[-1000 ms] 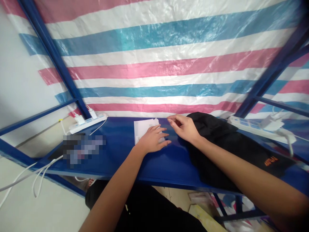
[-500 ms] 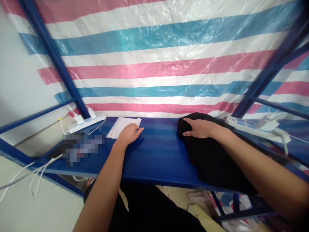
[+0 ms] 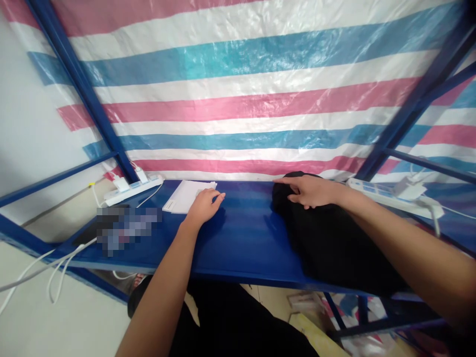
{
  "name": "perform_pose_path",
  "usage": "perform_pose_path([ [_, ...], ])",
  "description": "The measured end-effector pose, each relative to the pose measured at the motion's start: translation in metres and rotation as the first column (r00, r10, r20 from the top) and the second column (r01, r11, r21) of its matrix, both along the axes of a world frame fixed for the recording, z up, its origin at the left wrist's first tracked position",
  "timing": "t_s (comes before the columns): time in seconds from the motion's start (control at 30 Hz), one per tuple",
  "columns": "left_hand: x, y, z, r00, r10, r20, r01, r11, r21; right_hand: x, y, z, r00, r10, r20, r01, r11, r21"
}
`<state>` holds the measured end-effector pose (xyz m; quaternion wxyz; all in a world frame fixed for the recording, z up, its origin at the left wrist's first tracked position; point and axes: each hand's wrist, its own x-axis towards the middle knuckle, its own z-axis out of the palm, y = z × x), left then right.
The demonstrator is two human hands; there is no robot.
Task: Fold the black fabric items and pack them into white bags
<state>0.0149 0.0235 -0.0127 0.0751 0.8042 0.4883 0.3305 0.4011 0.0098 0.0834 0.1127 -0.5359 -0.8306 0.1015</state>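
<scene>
My left hand (image 3: 206, 204) is over the blue tabletop (image 3: 245, 238), beside the right edge of a white paper packet (image 3: 183, 196). Its fingers are loosely bent with the thumb apart, and nothing shows in them. A black cloth or garment (image 3: 330, 248) lies on the right side of the table, draped to the front edge. Above its far end is my right hand (image 3: 314, 191), index finger stretched out to the left and the other fingers curled in. No held thing is visible there; whether the hand touches the cloth is unclear.
White power strips with plugs stand at the back left (image 3: 134, 190) and right (image 3: 394, 197). A dark, blurred-out item (image 3: 122, 228) lies on the left. White cables (image 3: 55, 277) hang over the left edge. Blue metal posts (image 3: 85, 94) frame a striped plastic sheet (image 3: 241, 104).
My left hand has shifted slightly right, off the packet's edge. My right hand has lifted and turned, its index finger now pointing left while the other fingers curl.
</scene>
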Motion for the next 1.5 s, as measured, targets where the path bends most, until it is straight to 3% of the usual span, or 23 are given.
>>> perform_pose_path([
  [0.1, 0.003, -0.002, 0.002, 0.971, -0.001, 0.240, 0.022, 0.996, -0.084, -0.018, 0.003, 0.021, 0.992, 0.102, -0.069, -0.112, 0.979, -0.169],
  [0.17, 0.004, -0.002, 0.002, 0.917, 0.003, 0.399, 0.084, 0.976, -0.202, -0.042, 0.011, 0.023, 0.963, 0.174, -0.206, -0.206, 0.968, -0.146],
  [0.27, 0.001, -0.002, -0.001, 0.870, 0.063, 0.489, 0.135, 0.924, -0.359, -0.079, 0.031, 0.010, 0.820, 0.323, -0.473, -0.397, 0.916, -0.063],
  [0.33, -0.003, 0.000, -0.003, 0.892, 0.115, 0.438, 0.036, 0.946, -0.323, -0.090, 0.046, 0.000, 0.769, 0.345, -0.538, -0.437, 0.898, -0.050],
  [0.37, -0.005, 0.001, -0.003, 0.911, 0.136, 0.390, -0.038, 0.968, -0.248, -0.091, 0.053, -0.003, 0.787, 0.324, -0.525, -0.410, 0.911, -0.051],
  [0.47, -0.001, -0.001, 0.000, 0.961, 0.189, 0.199, -0.199, 0.979, 0.031, -0.076, 0.073, -0.006, 0.933, 0.171, -0.317, -0.182, 0.983, -0.005],
  [0.53, 0.012, -0.010, 0.006, 0.982, 0.177, 0.066, -0.185, 0.973, 0.137, -0.064, 0.084, -0.008, 0.989, 0.041, -0.140, -0.033, 0.998, 0.056],
  [0.6, 0.034, -0.029, 0.015, 0.995, 0.089, -0.054, -0.081, 0.988, 0.128, -0.059, 0.094, -0.016, 0.997, -0.057, -0.052, 0.059, 0.998, 0.036],
  [0.7, 0.075, -0.066, 0.024, 0.977, -0.099, -0.190, 0.090, 0.995, -0.052, -0.070, 0.101, -0.037, 0.984, -0.125, -0.125, 0.104, 0.981, -0.163],
  [0.77, 0.100, -0.089, 0.024, 0.950, -0.157, -0.269, 0.127, 0.984, -0.125, -0.084, 0.101, -0.054, 0.972, -0.146, -0.184, 0.098, 0.964, -0.249],
  [0.9, 0.132, -0.112, 0.017, 0.908, -0.136, -0.396, 0.096, 0.988, -0.120, -0.099, 0.094, -0.068, 0.966, -0.133, -0.224, 0.086, 0.975, -0.207],
  [1.0, 0.145, -0.119, 0.017, 0.957, -0.186, -0.223, 0.156, 0.977, -0.148, -0.084, 0.086, -0.049, 0.947, -0.129, -0.295, 0.077, 0.980, -0.183],
  [1.07, 0.151, -0.126, 0.023, 0.965, -0.250, 0.084, 0.259, 0.959, -0.112, -0.066, 0.082, -0.023, 0.949, -0.124, -0.289, 0.077, 0.983, -0.168],
  [1.1, 0.153, -0.130, 0.028, 0.927, -0.278, 0.253, 0.306, 0.949, -0.078, -0.058, 0.082, -0.008, 0.955, -0.120, -0.273, 0.078, 0.984, -0.159],
  [1.17, 0.152, -0.139, 0.039, 0.797, -0.302, 0.524, 0.365, 0.931, -0.019, -0.050, 0.082, 0.018, 0.965, -0.077, -0.250, 0.049, 0.992, -0.115],
  [1.23, 0.140, -0.146, 0.047, 0.694, -0.267, 0.669, 0.366, 0.930, -0.009, -0.055, 0.085, 0.032, 0.970, 0.011, -0.244, -0.025, 0.998, -0.056],
  [1.27, 0.130, -0.148, 0.048, 0.680, -0.228, 0.697, 0.340, 0.940, -0.023, -0.063, 0.087, 0.033, 0.968, 0.056, -0.246, -0.064, 0.998, -0.028],
  [1.37, 0.087, -0.147, 0.039, 0.776, -0.037, 0.630, 0.131, 0.986, -0.103, -0.099, 0.090, 0.014, 0.966, 0.108, -0.234, -0.108, 0.994, 0.011],
  [1.43, 0.059, -0.143, 0.023, 0.878, 0.092, 0.470, -0.024, 0.989, -0.148, -0.121, 0.088, -0.008, 0.978, 0.109, -0.179, -0.108, 0.994, 0.013],
  [1.5, 0.038, -0.139, 0.008, 0.956, 0.128, 0.265, -0.068, 0.973, -0.222, -0.131, 0.083, -0.027, 0.979, 0.147, -0.144, -0.143, 0.989, 0.036],
])
